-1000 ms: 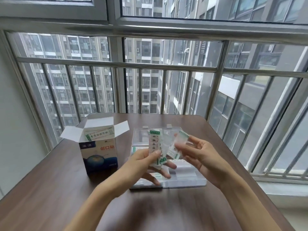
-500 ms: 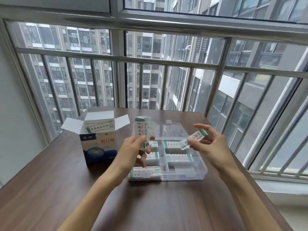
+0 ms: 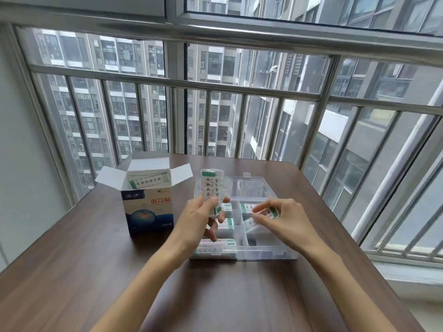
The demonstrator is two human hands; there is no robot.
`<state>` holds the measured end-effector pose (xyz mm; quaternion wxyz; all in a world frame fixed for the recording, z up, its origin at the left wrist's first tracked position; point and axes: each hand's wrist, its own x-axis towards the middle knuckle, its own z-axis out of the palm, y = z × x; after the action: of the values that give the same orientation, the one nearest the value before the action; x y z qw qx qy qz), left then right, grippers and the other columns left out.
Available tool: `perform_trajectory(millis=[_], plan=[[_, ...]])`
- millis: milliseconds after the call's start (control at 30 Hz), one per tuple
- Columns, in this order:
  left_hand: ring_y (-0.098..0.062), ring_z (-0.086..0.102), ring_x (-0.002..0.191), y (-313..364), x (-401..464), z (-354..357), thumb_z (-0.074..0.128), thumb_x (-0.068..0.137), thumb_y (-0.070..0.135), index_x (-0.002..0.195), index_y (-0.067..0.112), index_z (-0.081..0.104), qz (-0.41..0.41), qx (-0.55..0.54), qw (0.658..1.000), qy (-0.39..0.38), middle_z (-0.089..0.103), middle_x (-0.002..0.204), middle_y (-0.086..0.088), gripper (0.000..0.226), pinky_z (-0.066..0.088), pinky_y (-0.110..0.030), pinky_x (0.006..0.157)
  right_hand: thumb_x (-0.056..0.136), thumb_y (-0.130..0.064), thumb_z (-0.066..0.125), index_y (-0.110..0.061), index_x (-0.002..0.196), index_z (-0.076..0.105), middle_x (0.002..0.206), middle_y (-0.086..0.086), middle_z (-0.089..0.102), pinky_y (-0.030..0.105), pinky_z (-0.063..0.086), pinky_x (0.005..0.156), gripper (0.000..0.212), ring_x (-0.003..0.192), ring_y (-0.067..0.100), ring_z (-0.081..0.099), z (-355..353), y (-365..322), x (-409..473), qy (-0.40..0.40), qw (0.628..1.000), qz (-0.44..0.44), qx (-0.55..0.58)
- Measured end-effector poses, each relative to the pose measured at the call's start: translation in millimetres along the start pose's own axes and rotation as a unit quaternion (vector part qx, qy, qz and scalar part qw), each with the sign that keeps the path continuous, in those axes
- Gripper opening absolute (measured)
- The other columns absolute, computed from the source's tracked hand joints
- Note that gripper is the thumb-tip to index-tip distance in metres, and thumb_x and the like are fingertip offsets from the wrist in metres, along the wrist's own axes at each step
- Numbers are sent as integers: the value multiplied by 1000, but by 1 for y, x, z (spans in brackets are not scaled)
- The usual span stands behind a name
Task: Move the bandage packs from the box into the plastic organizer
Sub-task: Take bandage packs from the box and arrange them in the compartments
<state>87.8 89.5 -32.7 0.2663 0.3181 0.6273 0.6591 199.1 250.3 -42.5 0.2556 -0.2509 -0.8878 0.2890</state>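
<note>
From the head camera, a clear plastic organizer lies on a brown wooden table, and everything else is placed from it. Just to its left stands an open cardboard box, flaps up, with bandage packs showing inside. Above the organizer's left side, the left hand grips an upright stack of packs between thumb and curled fingers. Over the organizer's middle right compartment, the right hand pinches a single pack, tilted, its lower end dipping into that compartment. More stored packs lie flat in the organizer's left compartments and one in the compartment behind the right hand. Beyond the organizer, a barred window faces tall buildings.
</note>
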Motion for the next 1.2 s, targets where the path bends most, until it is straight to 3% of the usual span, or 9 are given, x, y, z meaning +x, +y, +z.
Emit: perform_trajectory(millis=[100,300,333,400,500,600,733,1033,1200], plan=[[-6,41,40,0,0,-1,36,102,18,102,12,63,0,1,1000,1,51,61,1,28,43,-21,43,74,-28,76,-29,79,77,75,-12,71,9,36,55,5,65,-2,57,-7,-5,6,-40,996,21,-75],[-7,41,41,1,0,-3,38,101,20,102,12,64,0,-6,1000,-5,52,59,3,27,41,-19,43,67,-37,82,-30,78,77,72,-12,63,22,42,62,14,74,4,58,-17,-22,24,-109,972,34,-205],[-7,40,42,1,0,-4,38,101,20,101,12,64,-4,-8,1000,-14,52,59,3,27,39,-19,43,68,-39,81,-29,80,76,67,-13,57,20,39,59,16,68,1,53,-19,-26,25,-94,978,25,-185],[-7,37,41,3,-1,-4,39,99,20,100,10,65,-19,-26,998,-49,50,57,3,28,34,-18,42,74,-49,72,-28,91,73,64,-12,51,15,33,55,26,58,0,43,-25,-39,23,-89,995,39,-4],[-7,35,40,5,-2,-2,39,98,20,109,2,59,-47,-57,991,-111,50,56,2,29,31,-17,40,80,-51,60,-20,95,72,76,-2,60,14,37,51,36,58,4,46,-26,-57,11,-193,951,77,230],[-12,49,47,6,-5,0,38,100,20,109,2,59,-39,-60,987,-145,63,66,-3,29,40,-20,44,84,-35,64,-15,92,76,68,2,57,12,33,47,24,52,6,35,-21,-58,3,-182,945,70,265],[-18,69,68,7,-5,-1,38,102,21,111,12,60,-39,-75,989,-124,75,88,-8,25,52,-24,51,84,-28,66,-16,86,77,61,0,48,11,35,45,17,48,5,33,-22,-51,0,-128,929,133,322],[-19,73,75,1,-5,0,52,95,24,110,23,60,14,42,994,-100,75,89,0,17,54,-22,55,82,-31,70,-7,83,76,53,2,52,13,30,43,24,45,5,37,-24,-51,-5,-147,953,108,243],[-21,73,77,4,-5,-1,54,93,24,109,17,63,20,-10,993,-114,75,91,-7,20,57,-25,64,79,-31,70,-6,87,75,76,9,53,14,28,49,26,52,4,36,-23,-49,-7,-138,928,136,317]])
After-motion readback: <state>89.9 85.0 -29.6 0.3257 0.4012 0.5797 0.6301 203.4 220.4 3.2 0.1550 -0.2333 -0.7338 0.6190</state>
